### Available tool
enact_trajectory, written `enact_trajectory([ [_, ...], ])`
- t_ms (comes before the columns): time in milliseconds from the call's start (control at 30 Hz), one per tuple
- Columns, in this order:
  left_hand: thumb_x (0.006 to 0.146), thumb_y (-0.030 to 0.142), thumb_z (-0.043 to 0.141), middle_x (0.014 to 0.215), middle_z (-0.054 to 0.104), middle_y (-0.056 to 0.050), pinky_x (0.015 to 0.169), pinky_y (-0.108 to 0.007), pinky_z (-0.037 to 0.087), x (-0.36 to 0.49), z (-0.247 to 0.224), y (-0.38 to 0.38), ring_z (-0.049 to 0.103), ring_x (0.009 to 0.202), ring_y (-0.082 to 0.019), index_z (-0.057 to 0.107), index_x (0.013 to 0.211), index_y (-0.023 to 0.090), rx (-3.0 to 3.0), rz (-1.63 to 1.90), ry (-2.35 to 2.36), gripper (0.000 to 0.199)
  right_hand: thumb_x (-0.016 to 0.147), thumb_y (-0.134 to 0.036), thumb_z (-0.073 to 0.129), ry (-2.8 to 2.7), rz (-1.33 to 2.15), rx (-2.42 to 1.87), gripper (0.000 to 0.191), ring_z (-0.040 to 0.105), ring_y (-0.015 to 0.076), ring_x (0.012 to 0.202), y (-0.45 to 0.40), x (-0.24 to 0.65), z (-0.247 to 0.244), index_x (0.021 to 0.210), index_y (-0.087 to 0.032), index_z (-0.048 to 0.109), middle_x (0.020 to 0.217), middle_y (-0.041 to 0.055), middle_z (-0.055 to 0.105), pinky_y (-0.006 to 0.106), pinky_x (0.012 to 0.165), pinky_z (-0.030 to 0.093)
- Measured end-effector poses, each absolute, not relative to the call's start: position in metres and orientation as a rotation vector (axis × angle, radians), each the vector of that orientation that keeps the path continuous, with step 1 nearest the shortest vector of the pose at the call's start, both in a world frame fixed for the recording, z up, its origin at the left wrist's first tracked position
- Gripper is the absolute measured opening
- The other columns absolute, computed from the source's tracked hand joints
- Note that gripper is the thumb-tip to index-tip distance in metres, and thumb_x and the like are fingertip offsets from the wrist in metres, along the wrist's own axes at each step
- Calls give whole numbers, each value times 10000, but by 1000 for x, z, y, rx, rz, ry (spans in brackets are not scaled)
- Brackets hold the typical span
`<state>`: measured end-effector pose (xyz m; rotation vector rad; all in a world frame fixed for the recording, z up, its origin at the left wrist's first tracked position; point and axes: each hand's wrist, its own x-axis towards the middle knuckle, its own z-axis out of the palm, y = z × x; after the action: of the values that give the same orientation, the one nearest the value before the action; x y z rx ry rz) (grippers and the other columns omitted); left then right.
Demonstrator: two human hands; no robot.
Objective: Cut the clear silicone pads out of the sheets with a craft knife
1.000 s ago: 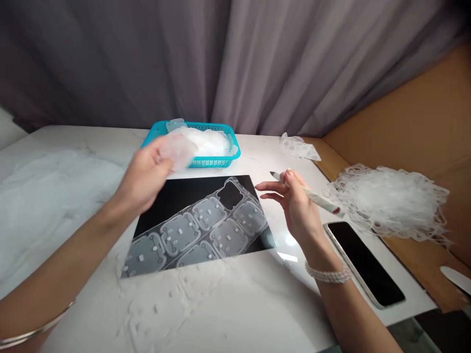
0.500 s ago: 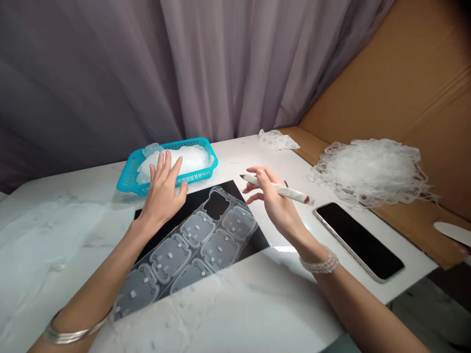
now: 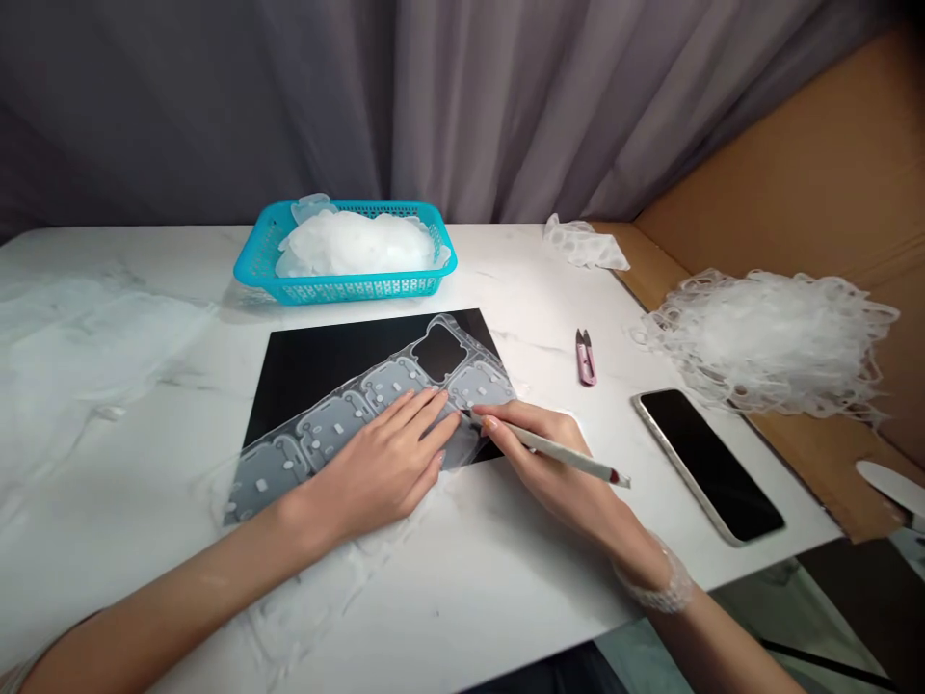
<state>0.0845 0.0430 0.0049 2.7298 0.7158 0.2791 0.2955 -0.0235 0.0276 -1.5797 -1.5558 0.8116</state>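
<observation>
A translucent plastic sheet with rounded moulded pieces and a square cut-out lies slantwise on a black mat. My left hand rests flat on this sheet, fingers stretched out and pressing it down. In my right hand is a pen-shaped tool with a white wrapped barrel and a dark pointed tip. Its tip is at the sheet, close to my left fingertips. Whether that tip is a blade or a nib I cannot make out.
A blue basket with white translucent pieces stands at the back. To the right are pink thread snips, a phone, a heap of translucent scraps and a smaller scrap. Another thin translucent sheet lies left.
My left hand has come back from over the basket onto the sheet. My right hand has brought the tool down and left to the sheet. The snips are now visible.
</observation>
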Motion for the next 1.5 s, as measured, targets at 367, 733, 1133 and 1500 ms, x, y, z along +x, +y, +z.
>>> enact_trajectory([
  [367,967,225,414,1547,417,-207,1214,-504,209,84,4,39,317,1475,-340,504,1419,93,2633,308,730,479,1013,-258,497,-1927,495,-1491,195,665,210,752,-18,286,22,1050,-246,688,938,69,726,354,666,492],
  [733,1002,226,366,1500,463,-229,1165,-542,302,85,1,36,378,1429,-376,461,1437,69,3004,205,748,472,1002,-101,432,-2219,238,-1358,230,648,238,903,-35,292,22,1178,-138,576,989,143,674,388,726,573],
  [1133,991,236,355,1451,526,-218,1150,-533,337,86,-4,36,441,1385,-369,558,1367,51,3058,315,776,466,1005,-102,414,-2446,94,-1448,308,595,283,1075,-9,281,19,1233,-40,612,1167,187,691,431,938,560],
  [1500,959,189,378,1503,481,-198,1141,-544,339,83,-11,37,453,1385,-362,532,1430,108,3026,394,788,502,912,-198,602,-1329,808,-1430,167,710,182,842,9,337,7,1003,-210,742,984,66,760,353,791,591],
])
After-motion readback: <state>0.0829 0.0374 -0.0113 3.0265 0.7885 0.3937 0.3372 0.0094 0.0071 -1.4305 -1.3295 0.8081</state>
